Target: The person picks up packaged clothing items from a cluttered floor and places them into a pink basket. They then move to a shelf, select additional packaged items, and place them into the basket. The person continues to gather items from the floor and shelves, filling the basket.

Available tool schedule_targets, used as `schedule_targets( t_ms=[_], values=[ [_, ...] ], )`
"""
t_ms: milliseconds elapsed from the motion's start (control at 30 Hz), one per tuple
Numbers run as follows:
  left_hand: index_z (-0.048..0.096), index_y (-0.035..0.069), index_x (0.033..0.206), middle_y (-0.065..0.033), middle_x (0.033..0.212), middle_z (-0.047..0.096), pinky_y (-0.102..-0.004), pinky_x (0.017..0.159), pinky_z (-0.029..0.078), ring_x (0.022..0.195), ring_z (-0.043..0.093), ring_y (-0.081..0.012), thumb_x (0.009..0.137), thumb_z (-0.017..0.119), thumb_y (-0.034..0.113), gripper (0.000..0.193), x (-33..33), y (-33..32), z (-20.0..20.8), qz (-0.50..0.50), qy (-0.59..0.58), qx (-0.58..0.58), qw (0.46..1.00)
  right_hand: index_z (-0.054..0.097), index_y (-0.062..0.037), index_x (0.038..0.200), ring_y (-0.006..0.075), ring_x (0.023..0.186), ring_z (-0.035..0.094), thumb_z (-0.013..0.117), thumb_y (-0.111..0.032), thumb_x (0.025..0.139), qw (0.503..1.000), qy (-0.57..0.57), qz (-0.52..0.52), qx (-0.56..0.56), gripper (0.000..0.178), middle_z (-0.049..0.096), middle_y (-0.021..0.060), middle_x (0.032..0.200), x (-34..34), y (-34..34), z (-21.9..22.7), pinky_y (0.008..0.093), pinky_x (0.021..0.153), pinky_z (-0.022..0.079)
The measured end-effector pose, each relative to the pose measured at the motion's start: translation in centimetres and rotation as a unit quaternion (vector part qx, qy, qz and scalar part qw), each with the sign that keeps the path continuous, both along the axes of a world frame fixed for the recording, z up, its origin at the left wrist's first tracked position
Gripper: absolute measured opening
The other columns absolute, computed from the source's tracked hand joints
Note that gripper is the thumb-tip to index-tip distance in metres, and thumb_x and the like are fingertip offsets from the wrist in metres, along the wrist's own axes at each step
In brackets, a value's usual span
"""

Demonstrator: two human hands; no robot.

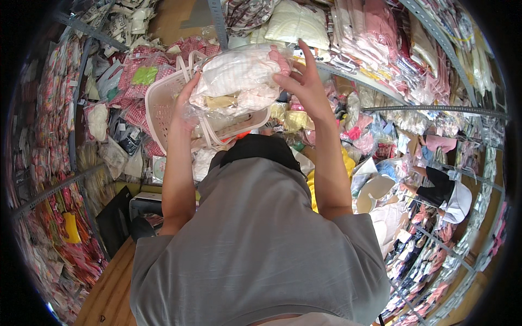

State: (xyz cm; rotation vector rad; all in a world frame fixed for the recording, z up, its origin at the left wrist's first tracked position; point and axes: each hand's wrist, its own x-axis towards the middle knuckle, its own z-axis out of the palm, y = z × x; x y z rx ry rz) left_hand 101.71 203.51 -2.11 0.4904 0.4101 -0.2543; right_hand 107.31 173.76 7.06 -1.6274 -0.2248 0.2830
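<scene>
A clear plastic bag of folded white and pale pink striped clothing [236, 79] is in front of me, above a pale pink plastic basket [157, 111]. My left hand [184, 103] is closed on the bag's left end, thumb along its edge and fingers partly hidden beneath. At the bag's right end, my right hand [307, 81] has its fingers spread apart. Its thumb tip comes up to the plastic by a pink patch of cloth; whether it touches I cannot tell. The basket has slotted sides and upright handles, and the bag covers much of its opening.
Metal shelves [217, 24] packed with bagged clothing rise ahead and on both sides. A cream bagged bundle [299, 24] lies on the shelf ahead. Loose bagged garments [353, 130] are heaped right of the basket. Another person [454, 198] stands at the far right.
</scene>
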Motion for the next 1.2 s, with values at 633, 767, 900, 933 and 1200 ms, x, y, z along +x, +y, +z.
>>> schedule_targets(
  t_ms=[633, 767, 900, 933, 1200],
  values=[
    [0.056, -0.004, 0.134, -0.0179, 0.129, 0.065, -0.0423, 0.101, 0.054, 0.115, 0.067, -0.0277, 0.102, 0.056, 0.029, 0.046, -0.6, 0.2, 1.1, -0.031, -0.004, -0.007, 0.999, 0.075, -0.0048, 0.092, 0.0239, 0.114, 0.059, 0.085, -0.028, 0.082, 0.994, -0.071, 0.064, -0.052, 0.027, 0.064, 0.0121, 0.115, -0.1, 0.9, 0.5, 0.0316, 0.090, 0.049],
    [0.055, -0.005, 0.135, -0.0190, 0.131, 0.064, -0.0441, 0.102, 0.053, 0.117, 0.066, -0.0286, 0.103, 0.055, 0.028, 0.046, -0.5, 0.2, 0.7, -0.032, -0.017, -0.010, 0.999, 0.076, -0.0056, 0.093, 0.0287, 0.132, 0.052, 0.086, -0.024, 0.080, 0.997, -0.043, -0.006, -0.058, 0.025, 0.061, 0.0162, 0.126, -0.2, 1.5, 0.1, 0.0314, 0.093, 0.049],
    [0.054, -0.005, 0.137, -0.0192, 0.132, 0.063, -0.0447, 0.104, 0.052, 0.119, 0.065, -0.0289, 0.104, 0.054, 0.028, 0.047, -0.4, 0.2, 0.6, -0.047, -0.009, -0.011, 0.999, 0.077, -0.0060, 0.092, 0.0285, 0.131, 0.052, 0.086, -0.025, 0.080, 0.994, -0.061, -0.023, -0.085, 0.024, 0.059, 0.0186, 0.129, 0.0, 1.7, -0.1, 0.0318, 0.092, 0.051],
    [0.053, -0.005, 0.137, -0.0192, 0.132, 0.063, -0.0447, 0.104, 0.052, 0.119, 0.064, -0.0288, 0.104, 0.053, 0.028, 0.047, -0.5, 0.2, 0.7, -0.049, -0.013, -0.008, 0.999, 0.078, -0.0059, 0.092, 0.0277, 0.128, 0.054, 0.086, -0.025, 0.080, 0.992, -0.073, -0.028, -0.098, 0.024, 0.059, 0.0188, 0.128, 0.1, 1.7, -0.5, 0.0320, 0.090, 0.051],
    [0.055, -0.003, 0.136, -0.0183, 0.130, 0.065, -0.0420, 0.102, 0.053, 0.117, 0.066, -0.0282, 0.102, 0.055, 0.028, 0.046, -0.7, 0.0, 0.5, -0.027, -0.022, 0.005, 0.999, 0.071, -0.0035, 0.113, 0.0228, 0.103, 0.062, 0.084, -0.031, 0.082, 0.983, -0.105, -0.108, -0.104, 0.044, 0.059, 0.0170, 0.124, -0.1, 3.3, -3.3, 0.0360, 0.092, 0.051]
  ],
)
